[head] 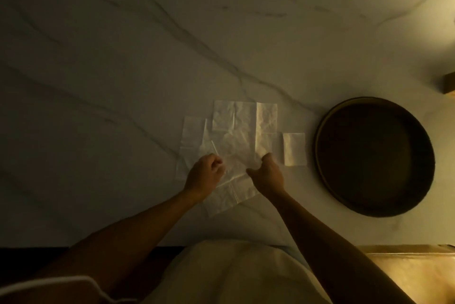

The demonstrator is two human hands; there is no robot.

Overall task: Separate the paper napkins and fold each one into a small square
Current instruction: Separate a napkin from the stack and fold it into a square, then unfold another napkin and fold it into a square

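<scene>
Your left hand (205, 172) is curled almost into a fist, and its grip is pinched on the near left part of the paper napkins (236, 141). Your right hand (267, 173) is curled too, with its thumb and fingers closed on the near right part of the same thin sheet. Both hands are close together, just a little apart, over the napkins. The napkins lie spread out and wrinkled in the middle of the white marble desk (123, 57), with pieces overlapping each other. One small folded napkin (294, 149) lies flat by itself just to the right of the pile, near your right hand but not touching it. A big round dark tray (418, 131) sits on the desk to the right of that folded piece.
</scene>
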